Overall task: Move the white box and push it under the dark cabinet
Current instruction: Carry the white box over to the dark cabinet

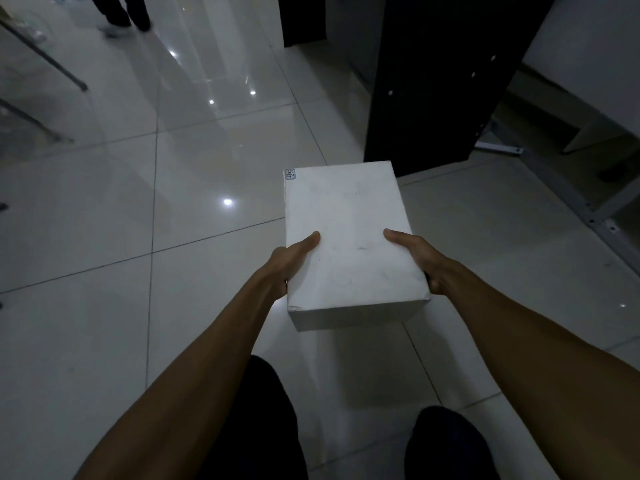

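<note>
A white rectangular box [349, 237] with a small label at its far left corner is held above the tiled floor. My left hand [292, 259] grips its left side with the thumb on top. My right hand [415, 256] grips its right side in the same way. The fingers of both hands are hidden beneath the box. The dark cabinet [446, 74] stands just beyond the box's far right corner, tall and black, with small white dots along its side.
Glossy white floor tiles [173, 202] spread to the left and ahead. A white desk with a grey metal frame [568, 195] runs along the right. Another person's legs [124, 12] stand at the far top left. Thin metal legs [45, 57] cross the left edge.
</note>
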